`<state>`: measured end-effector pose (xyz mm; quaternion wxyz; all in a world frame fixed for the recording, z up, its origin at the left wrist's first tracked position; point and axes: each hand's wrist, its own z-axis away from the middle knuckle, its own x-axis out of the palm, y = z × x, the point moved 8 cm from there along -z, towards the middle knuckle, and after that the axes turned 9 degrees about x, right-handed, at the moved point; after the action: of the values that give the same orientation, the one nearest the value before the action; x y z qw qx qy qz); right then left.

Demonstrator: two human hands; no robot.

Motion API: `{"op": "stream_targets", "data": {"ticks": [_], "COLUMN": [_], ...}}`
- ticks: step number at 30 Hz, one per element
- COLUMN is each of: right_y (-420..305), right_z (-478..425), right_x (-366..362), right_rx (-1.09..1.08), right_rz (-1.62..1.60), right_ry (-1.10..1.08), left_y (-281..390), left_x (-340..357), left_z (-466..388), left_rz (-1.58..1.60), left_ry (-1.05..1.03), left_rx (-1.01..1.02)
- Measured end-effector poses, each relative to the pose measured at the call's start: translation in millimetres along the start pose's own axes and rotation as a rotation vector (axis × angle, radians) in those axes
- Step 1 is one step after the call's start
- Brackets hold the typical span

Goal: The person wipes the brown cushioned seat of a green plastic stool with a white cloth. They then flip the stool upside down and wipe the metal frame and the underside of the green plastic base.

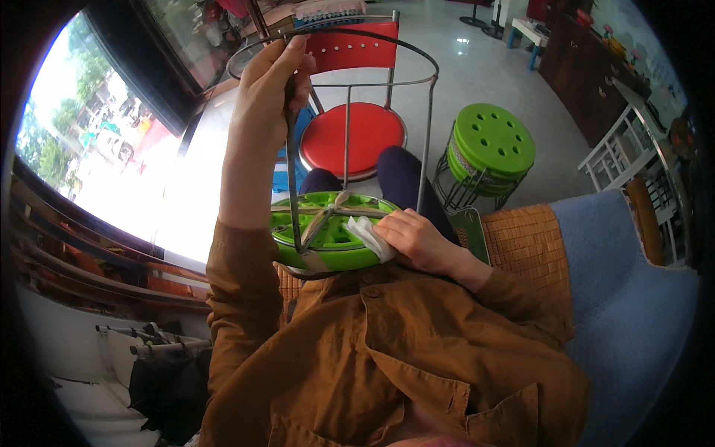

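Observation:
An upturned stool rests on my lap, its green plastic seat (335,246) underside up and its thin metal frame (347,134) rising from it. Bands of cloth or tape cross the underside and meet near the centre. My left hand (276,78) is wrapped around a leg of the frame, close to the metal ring (416,44) at the top. Low on the right, my right hand (416,237) presses a white cloth or tissue (368,237) to the seat's rim; part of it is hidden under the fingers.
Ahead stands a chair with a red round seat (353,139) and red backrest (354,47). Stacked green stools (494,142) are to its right. I sit on a woven mat (528,240) beside a blue cloth (609,290). A bright window (100,128) is at left, black fabric (167,391) below it.

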<state>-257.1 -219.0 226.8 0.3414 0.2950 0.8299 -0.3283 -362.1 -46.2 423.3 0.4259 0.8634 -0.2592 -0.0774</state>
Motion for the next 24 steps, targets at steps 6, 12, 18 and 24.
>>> {"op": "stream_targets", "data": {"ticks": [6, 12, 18, 24], "right_y": [25, 97, 183, 269], "right_z": [-10, -48, -83, -112], "right_x": [18, 27, 67, 107], "right_rx": [0.013, 0.063, 0.184, 0.251], "right_rz": [0.061, 0.193, 0.367, 0.507], "right_ry": [0.051, 0.009, 0.015, 0.047], "left_y": [-10, -51, -118, -198], "left_x": [2, -28, -51, -63], "left_z": [-11, -39, -62, -85], "left_rz": [0.0, -0.077, -0.171, -0.055], "left_ry": [0.028, 0.125, 0.181, 0.12], "left_rx": [0.031, 0.13, 0.166, 0.074]}}
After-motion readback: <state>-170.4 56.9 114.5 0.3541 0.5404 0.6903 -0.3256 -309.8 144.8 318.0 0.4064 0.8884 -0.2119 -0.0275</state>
